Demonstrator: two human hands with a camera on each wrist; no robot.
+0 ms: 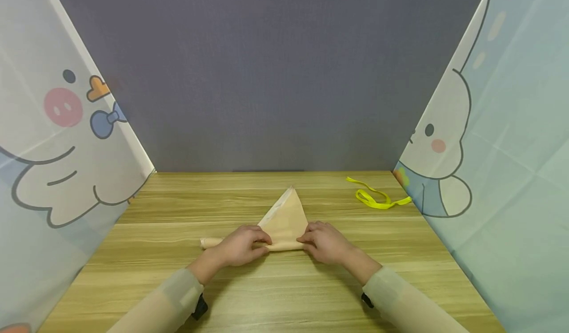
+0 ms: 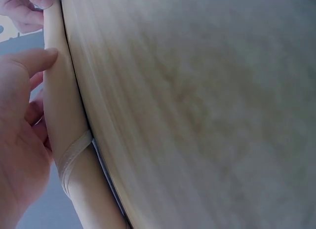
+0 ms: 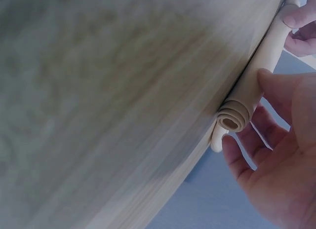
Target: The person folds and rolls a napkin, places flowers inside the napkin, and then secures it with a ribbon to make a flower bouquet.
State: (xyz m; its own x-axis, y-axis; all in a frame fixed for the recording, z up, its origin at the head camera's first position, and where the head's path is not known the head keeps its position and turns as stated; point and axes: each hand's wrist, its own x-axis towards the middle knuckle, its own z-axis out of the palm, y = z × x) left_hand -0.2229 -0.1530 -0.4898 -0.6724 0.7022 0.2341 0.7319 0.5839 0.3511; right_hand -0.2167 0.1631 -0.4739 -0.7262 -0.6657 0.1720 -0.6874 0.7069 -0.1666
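A beige sheet lies partly rolled up at the middle of the table, its roll (image 1: 284, 247) running left to right and a pointed flap (image 1: 288, 219) spreading flat behind it. My left hand (image 1: 243, 245) grips the roll left of centre, thumb on the near side. At the right end my right hand (image 1: 328, 242) holds it between thumb and fingers. The roll's left end (image 1: 209, 243) sticks out beyond my left hand. In the left wrist view a stitched edge (image 2: 74, 155) crosses the roll; the right wrist view shows its spiral end (image 3: 231, 121).
A bright yellow ribbon (image 1: 378, 204) lies loosely looped at the back right of the wood-grain table (image 1: 284, 293). A grey panel (image 1: 275, 76) stands behind the table. Printed cloth walls rise on the left (image 1: 40, 185) and right (image 1: 511, 175).
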